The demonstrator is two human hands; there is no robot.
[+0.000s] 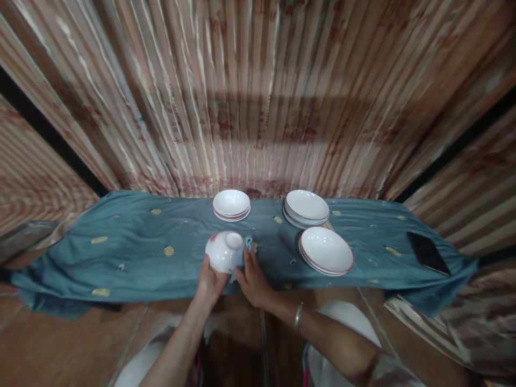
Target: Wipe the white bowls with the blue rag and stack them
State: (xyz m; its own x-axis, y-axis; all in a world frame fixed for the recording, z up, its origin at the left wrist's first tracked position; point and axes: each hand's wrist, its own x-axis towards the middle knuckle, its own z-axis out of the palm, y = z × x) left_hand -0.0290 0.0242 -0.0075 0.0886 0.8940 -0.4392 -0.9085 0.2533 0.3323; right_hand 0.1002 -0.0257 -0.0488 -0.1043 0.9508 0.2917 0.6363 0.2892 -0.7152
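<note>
A white bowl with a red pattern is tipped on its side, its round foot facing up and to the right. My left hand grips the bowl from below, fingers partly hidden behind it. In my right hand is a crumpled light blue cloth, pressed against the bowl's right side. Just beyond the bowl stands a short stack of small white dishes. To the right of my hands are a stack of red-rimmed white plates and, behind it, a stack of dark-rimmed white plates.
A teal cloth with yellow motifs covers the long table. A black phone lies near its right end. Pleated, patterned curtains hang close behind the table, and dark slanted poles stand at both sides.
</note>
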